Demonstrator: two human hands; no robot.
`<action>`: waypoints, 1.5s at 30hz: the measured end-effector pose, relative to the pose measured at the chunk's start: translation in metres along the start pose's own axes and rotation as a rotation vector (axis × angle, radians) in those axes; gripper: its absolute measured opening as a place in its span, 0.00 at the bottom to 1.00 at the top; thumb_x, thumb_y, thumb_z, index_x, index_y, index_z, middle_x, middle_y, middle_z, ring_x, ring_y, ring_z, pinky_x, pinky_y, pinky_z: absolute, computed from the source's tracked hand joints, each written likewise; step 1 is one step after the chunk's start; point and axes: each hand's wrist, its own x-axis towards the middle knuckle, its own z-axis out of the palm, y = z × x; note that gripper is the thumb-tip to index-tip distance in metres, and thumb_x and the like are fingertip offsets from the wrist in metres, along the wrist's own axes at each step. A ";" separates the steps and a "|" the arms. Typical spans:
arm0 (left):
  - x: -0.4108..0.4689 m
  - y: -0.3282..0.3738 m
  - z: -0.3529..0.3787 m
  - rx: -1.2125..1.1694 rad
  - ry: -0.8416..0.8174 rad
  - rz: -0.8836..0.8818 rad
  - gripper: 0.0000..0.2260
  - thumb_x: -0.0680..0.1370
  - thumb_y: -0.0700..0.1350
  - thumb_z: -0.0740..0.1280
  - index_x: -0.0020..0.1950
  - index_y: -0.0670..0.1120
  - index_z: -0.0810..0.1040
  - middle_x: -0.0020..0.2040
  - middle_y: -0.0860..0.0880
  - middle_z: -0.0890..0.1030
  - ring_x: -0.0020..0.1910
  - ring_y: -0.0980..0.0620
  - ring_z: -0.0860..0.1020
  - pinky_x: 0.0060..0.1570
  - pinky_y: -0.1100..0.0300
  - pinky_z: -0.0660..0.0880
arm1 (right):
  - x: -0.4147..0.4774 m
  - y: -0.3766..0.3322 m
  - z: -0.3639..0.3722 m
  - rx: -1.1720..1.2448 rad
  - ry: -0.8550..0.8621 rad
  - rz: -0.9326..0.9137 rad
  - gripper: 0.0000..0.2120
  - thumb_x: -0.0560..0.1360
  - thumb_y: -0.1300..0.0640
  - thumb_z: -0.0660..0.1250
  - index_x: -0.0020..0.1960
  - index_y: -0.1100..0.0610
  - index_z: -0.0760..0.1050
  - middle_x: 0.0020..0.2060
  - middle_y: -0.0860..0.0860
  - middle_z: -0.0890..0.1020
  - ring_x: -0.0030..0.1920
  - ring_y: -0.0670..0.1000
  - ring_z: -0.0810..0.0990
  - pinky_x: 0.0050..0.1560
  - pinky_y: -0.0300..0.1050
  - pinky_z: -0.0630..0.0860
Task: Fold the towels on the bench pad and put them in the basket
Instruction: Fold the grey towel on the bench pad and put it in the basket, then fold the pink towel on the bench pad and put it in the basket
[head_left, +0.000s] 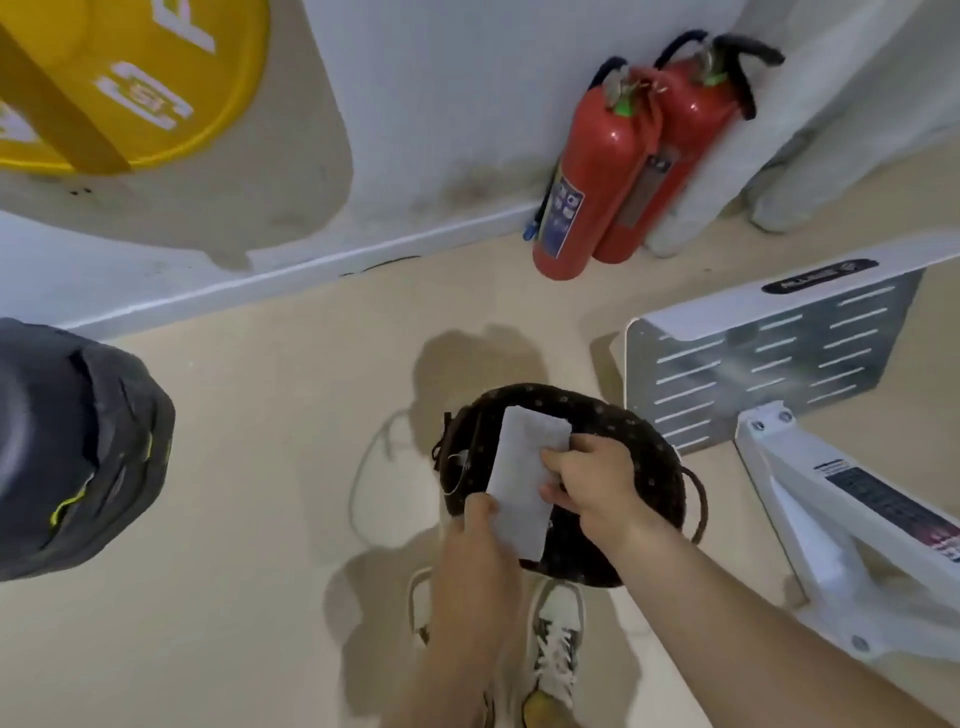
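Observation:
A white folded towel (524, 478) hangs over the mouth of a dark brown patterned basket (660, 467) that stands on the beige floor. My left hand (480, 530) pinches the towel's near left edge. My right hand (592, 480) grips its right edge, fingers curled round it, above the basket's middle. The basket's inside is mostly hidden by the towel and my hands. The bench pad is out of view.
White bench frame (779, 364) with a slotted metal plate stands right of the basket. Two red fire extinguishers (618, 161) lean against the far wall. A dark backpack (78, 441) lies left, a yellow round thing (130, 78) top left. My shoes (553, 644) are below.

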 end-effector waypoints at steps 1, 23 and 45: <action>0.015 -0.006 0.008 0.110 0.007 0.041 0.16 0.75 0.36 0.63 0.59 0.51 0.68 0.50 0.51 0.73 0.41 0.54 0.73 0.33 0.67 0.66 | 0.021 0.007 0.008 -0.033 -0.004 -0.006 0.05 0.73 0.64 0.68 0.40 0.58 0.81 0.40 0.56 0.83 0.43 0.55 0.82 0.46 0.57 0.82; 0.111 -0.041 0.065 0.807 -0.191 0.536 0.13 0.59 0.45 0.78 0.42 0.47 0.85 0.53 0.44 0.81 0.44 0.45 0.79 0.32 0.58 0.77 | 0.074 0.047 0.015 -1.143 -0.304 -0.586 0.28 0.75 0.61 0.62 0.74 0.49 0.62 0.69 0.47 0.64 0.66 0.53 0.65 0.67 0.51 0.68; 0.072 0.035 0.006 0.918 -0.294 0.461 0.15 0.77 0.39 0.59 0.64 0.45 0.72 0.68 0.45 0.67 0.65 0.45 0.66 0.61 0.54 0.70 | -0.033 -0.008 -0.044 -0.693 -0.236 -0.509 0.25 0.79 0.59 0.57 0.74 0.46 0.60 0.67 0.41 0.69 0.63 0.40 0.71 0.63 0.34 0.68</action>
